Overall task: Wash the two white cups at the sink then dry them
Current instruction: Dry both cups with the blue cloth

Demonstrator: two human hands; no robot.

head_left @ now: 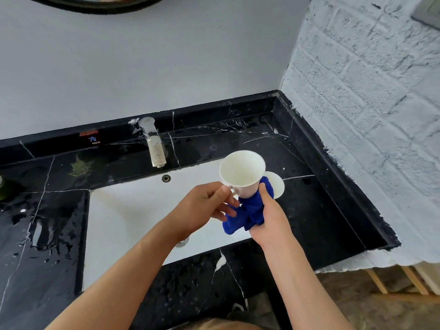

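Your left hand (209, 206): forearm bare, reaching in from lower left, thumb and fingers curled, pinching the handle of the cup (241, 173). Your right hand (270, 217): forearm bare, rising from the lower middle, fingers wrapped round the cloth (250, 210), thumb pressed along it against the cup's side. Hands close together, nearly touching.

cups 2 (241, 173) (277, 184) | cloth 1 (250, 210) | faucet 1 (153, 144) | hands 2 (207, 208) (273, 217)

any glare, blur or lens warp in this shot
Head view: wide-angle warp bows the counter edges; light glints off the wet patch at the left; the cup, blue cloth and both hands stay sharp; soft, even light, no hard shadows.
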